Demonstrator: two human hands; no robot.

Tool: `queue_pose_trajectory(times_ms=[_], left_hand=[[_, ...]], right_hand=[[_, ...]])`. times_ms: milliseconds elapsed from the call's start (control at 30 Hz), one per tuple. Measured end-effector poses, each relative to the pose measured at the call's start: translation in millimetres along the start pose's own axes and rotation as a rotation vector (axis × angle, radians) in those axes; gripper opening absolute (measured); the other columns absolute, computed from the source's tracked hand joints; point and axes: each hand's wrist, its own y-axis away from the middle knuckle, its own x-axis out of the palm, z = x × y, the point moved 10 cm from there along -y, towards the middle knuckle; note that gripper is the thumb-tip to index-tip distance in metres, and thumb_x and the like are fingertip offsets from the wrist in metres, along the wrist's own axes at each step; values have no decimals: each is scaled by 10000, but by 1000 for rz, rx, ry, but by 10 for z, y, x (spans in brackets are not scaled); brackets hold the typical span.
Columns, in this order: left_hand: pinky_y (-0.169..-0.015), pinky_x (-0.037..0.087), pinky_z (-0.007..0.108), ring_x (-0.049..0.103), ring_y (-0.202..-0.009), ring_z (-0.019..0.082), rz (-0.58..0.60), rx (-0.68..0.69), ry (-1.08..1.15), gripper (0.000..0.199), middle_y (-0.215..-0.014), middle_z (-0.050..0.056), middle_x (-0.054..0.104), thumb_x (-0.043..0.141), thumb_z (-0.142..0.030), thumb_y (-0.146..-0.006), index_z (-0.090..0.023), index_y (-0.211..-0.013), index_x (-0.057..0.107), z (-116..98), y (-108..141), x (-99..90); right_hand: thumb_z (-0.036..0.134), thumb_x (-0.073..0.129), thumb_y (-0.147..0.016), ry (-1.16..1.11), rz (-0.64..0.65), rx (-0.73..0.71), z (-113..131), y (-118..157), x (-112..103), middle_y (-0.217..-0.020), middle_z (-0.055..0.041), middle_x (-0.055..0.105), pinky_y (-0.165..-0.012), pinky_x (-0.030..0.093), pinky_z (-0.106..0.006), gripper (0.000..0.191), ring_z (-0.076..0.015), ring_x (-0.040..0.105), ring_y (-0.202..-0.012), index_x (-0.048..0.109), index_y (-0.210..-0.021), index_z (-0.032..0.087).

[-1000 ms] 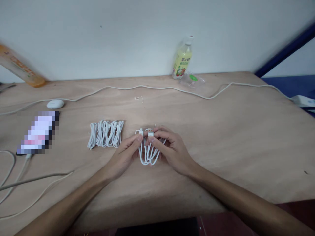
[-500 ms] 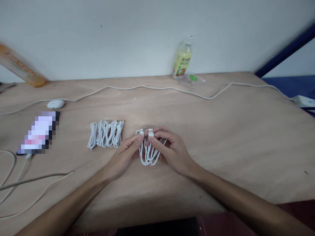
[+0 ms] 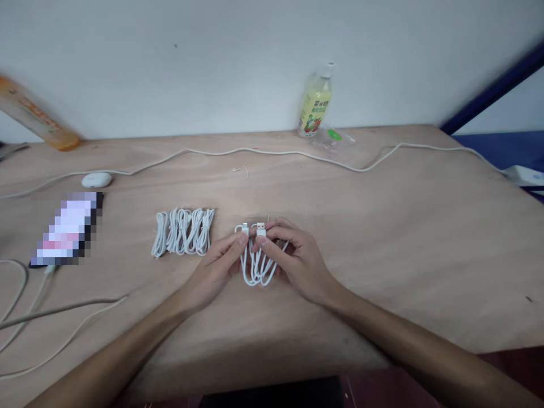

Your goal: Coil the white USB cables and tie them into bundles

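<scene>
- Phone (image 3: 70, 226): at far left on the table (image 3: 403, 238), its long axis slanting away and to the right, well apart from both hands.
- Bundles (image 3: 182, 231): tied white coils in a row just left of the hands, each with its long axis running roughly away from the person; the left hand is the nearer one.
- Left hand (image 3: 215, 275): pinching the small plug (image 3: 245, 230) between thumb and fingers, the plug's tip pointing away from the person.
- Cable (image 3: 252, 282): white, between the two hands and held by both, its loops bending round on the person's side of the plugs; whether they touch the table I cannot tell.
- USB plug (image 3: 260, 231): just right of the small plug, a narrow gap between, the two nearly parallel and level at their tips.
- Right hand (image 3: 304, 263): gripping the USB plug under the thumb, with cable strands passing into its curled fingers; how tightly they close on the strands is hidden.
</scene>
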Motion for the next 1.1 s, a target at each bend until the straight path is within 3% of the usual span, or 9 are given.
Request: queue_pose_trajectory(times_ms=[1100], left_hand=[[-780,618,360,661,-909,229,-9,-5,6,454,-1000,82,703,751,-605,-1003,-169,-1119,808,11,4,-14]], right_hand=[[336,726,-1029,-15,-4,-4,9,4,-10,-1086,-44,788,-929,569,-387,213,-206,716,-997,843,-864,272]])
